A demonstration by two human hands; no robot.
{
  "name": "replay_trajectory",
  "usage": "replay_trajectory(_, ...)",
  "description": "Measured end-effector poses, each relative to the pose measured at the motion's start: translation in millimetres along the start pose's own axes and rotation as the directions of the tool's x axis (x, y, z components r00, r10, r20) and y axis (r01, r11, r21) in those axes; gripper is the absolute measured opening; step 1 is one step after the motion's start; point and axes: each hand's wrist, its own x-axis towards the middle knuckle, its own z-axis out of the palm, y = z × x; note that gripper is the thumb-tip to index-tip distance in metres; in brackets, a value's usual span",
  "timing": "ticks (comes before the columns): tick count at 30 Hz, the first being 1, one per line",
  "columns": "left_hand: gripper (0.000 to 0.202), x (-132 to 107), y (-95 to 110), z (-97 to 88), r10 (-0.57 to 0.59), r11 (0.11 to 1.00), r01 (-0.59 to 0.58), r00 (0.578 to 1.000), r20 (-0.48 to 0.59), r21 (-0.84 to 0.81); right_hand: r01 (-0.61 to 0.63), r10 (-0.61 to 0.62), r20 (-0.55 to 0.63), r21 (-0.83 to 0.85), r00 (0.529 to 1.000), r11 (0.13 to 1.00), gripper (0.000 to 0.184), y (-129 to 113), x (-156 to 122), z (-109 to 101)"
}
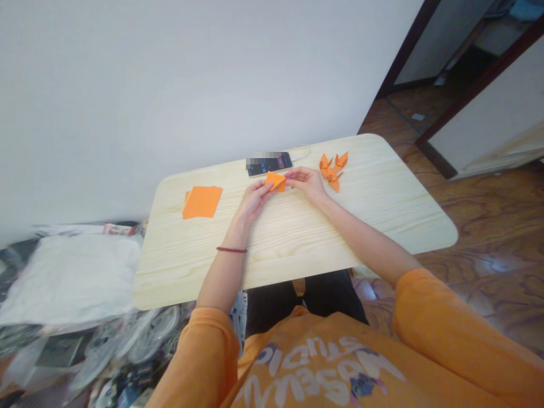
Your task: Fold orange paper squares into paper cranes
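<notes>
folded orange paper (276, 181) pinched between fingertips of left hand (254, 199) and right hand (306, 181)

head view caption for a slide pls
Left hand and right hand pinch a folded orange paper over the table, phone just behind it.

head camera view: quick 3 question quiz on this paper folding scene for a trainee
1. True or false: the left hand and the right hand both pinch the folded orange paper.
2. Where on the table is the stack of flat orange sheets? A) left of the left hand B) between the hands C) right of the right hand
3. Fill in: the small folded orange pieces lie beside the ___ hand.
Key: 1 true; 2 A; 3 right.
</notes>
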Motion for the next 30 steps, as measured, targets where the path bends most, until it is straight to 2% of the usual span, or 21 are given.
replay_trajectory(7,0.013,-1,5,1.8,-0.076,0.997,0.076,0.997,-0.03,0.011,0.02,-0.02,0.063,0.003,0.998,1.0,0.037,-6,-3,3)
replay_trajectory(13,0.015,5,3,-2.2,-0.098,0.995,0.098,0.995,-0.031,0.02,0.074,-0.07,0.105,-0.033,0.992,0.997,0.034,-11,-8,5)
replay_trajectory(20,0.011,6,2,-4.2,-0.107,0.993,0.107,0.994,-0.009,0.052,0.083,-0.076,0.116,-0.055,0.99,0.995,0.032,-12,-10,8)
replay_trajectory(30,0.008,2,5,0.2,-0.109,0.993,0.111,0.993,-0.035,0.037,0.117,-0.112,0.115,-0.038,0.987,0.992,0.025,-9,-10,8)
